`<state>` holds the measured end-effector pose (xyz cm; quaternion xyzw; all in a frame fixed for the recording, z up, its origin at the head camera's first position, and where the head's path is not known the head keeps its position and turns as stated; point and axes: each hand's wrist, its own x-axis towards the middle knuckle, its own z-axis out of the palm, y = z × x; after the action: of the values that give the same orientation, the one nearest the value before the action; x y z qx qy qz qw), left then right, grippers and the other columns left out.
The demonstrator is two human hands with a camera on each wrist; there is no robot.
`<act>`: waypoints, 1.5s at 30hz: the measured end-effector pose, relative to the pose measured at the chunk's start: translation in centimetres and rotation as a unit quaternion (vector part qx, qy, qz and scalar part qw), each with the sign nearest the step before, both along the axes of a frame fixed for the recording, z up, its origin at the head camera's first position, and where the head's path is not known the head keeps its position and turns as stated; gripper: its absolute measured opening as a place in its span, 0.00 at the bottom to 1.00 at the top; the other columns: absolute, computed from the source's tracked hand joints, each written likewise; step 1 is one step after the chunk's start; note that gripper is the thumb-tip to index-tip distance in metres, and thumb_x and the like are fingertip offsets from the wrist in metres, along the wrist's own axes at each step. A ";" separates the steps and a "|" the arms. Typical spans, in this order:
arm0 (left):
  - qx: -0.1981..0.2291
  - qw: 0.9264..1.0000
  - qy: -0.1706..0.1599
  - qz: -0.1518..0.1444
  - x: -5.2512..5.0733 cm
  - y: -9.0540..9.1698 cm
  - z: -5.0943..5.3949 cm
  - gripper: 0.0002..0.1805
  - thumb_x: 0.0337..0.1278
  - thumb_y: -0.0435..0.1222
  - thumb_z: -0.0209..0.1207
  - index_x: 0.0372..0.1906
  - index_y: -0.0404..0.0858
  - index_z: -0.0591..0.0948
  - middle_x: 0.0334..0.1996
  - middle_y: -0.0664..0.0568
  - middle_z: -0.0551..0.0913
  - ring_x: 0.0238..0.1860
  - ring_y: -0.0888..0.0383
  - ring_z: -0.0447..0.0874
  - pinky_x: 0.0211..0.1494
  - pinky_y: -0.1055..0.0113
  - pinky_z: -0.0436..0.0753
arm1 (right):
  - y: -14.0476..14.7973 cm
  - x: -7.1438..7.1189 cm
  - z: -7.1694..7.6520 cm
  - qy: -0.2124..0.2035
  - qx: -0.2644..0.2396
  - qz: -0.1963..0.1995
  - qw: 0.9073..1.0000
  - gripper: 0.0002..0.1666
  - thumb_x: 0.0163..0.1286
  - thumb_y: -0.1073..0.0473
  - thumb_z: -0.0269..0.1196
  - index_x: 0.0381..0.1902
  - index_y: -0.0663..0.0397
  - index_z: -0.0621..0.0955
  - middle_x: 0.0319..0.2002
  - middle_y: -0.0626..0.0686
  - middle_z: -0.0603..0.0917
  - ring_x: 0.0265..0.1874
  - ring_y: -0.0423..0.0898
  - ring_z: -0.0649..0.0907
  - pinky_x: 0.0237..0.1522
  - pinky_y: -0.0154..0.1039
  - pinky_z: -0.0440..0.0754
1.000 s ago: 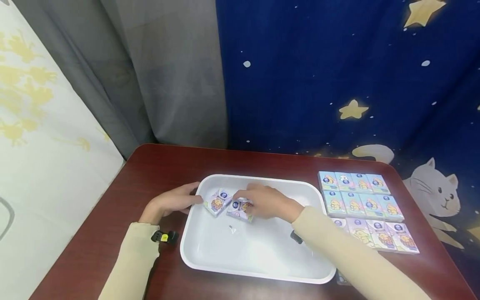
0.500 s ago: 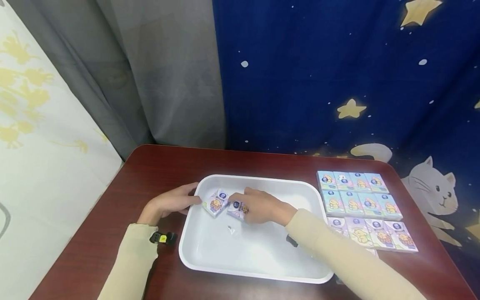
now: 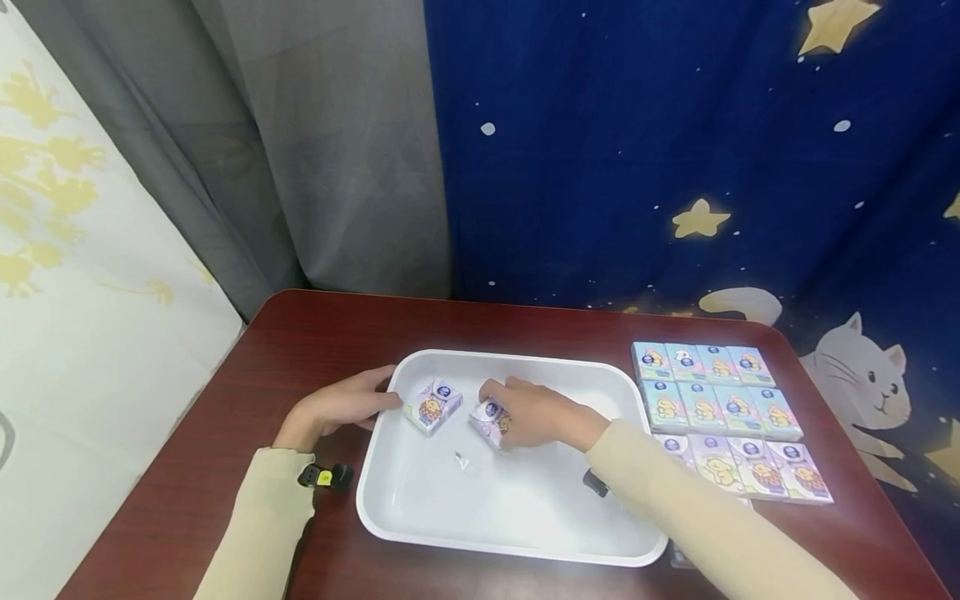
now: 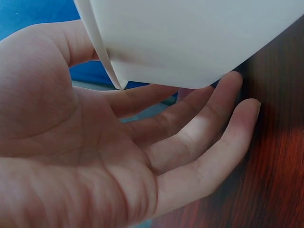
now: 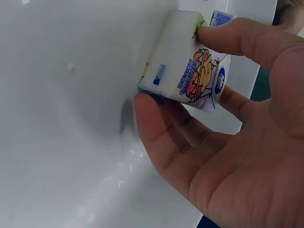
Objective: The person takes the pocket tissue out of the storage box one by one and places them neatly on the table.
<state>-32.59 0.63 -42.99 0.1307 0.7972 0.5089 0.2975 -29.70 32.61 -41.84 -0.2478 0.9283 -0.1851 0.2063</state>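
In the head view my left hand (image 3: 348, 400) holds the left rim of a white plastic tray (image 3: 510, 546). Its thumb lies over the rim, and in the left wrist view the curved fingers (image 4: 190, 137) reach along the tray's outer wall and underside. Inside the tray, my right hand (image 3: 542, 414) grips a small purple-and-white pack of pocket tissues (image 3: 489, 421), partly hidden by the fingers. The right wrist view shows this tissue pack (image 5: 178, 57) tilted between thumb and fingers. A second tissue pack (image 3: 433, 407) lies in the tray's upper left, apart from the held one.
Rows of blue tissue packs (image 3: 705, 387) and purple tissue packs (image 3: 750, 467) lie on the dark red wooden table (image 3: 337, 333), right of the tray. A small clear scrap (image 3: 462, 460) lies on the tray floor. Curtains (image 3: 600, 167) hang behind the table.
My right hand first shifted slightly left with its tissue pack, then drew it right, widening the gap to the other pack. My left hand has stayed at the tray rim.
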 end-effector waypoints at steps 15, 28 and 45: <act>0.002 1.000 0.003 -0.002 0.1 0.1 0.0 0.35 0.76 0.32 0.60 0.82 0.31 0.65 0.59 0.37 0.84 0.51 0.43 0.90 0.54 0.41 0.91 | 1.7 0.8 0.0 0.014 -0.057 0.012 0.998 0.34 0.67 0.66 0.77 0.68 0.45 0.79 0.47 0.48 0.83 0.43 0.45 0.79 0.50 0.47 0.83; -0.004 1.000 0.004 0.001 0.3 0.2 0.3 0.34 0.76 0.32 0.60 0.82 0.31 0.65 0.59 0.37 0.84 0.51 0.43 0.90 0.54 0.41 0.91 | 3.4 1.4 0.9 -0.052 -0.118 -0.023 0.991 0.30 0.67 0.70 0.73 0.63 0.40 0.86 0.58 0.54 0.86 0.52 0.51 0.82 0.51 0.47 0.86; -0.005 1.000 0.004 0.001 0.1 0.2 0.1 0.34 0.76 0.32 0.59 0.81 0.31 0.65 0.58 0.38 0.85 0.51 0.44 0.90 0.54 0.42 0.91 | 8.4 2.7 3.6 -0.062 -0.209 -0.084 0.972 0.29 0.70 0.64 0.68 0.68 0.47 0.83 0.58 0.54 0.85 0.47 0.53 0.83 0.43 0.45 0.88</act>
<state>-32.44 0.79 -42.89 0.1300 0.8012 0.5046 0.2943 -27.05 41.00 -38.28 -0.1950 0.8717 -0.4071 0.1909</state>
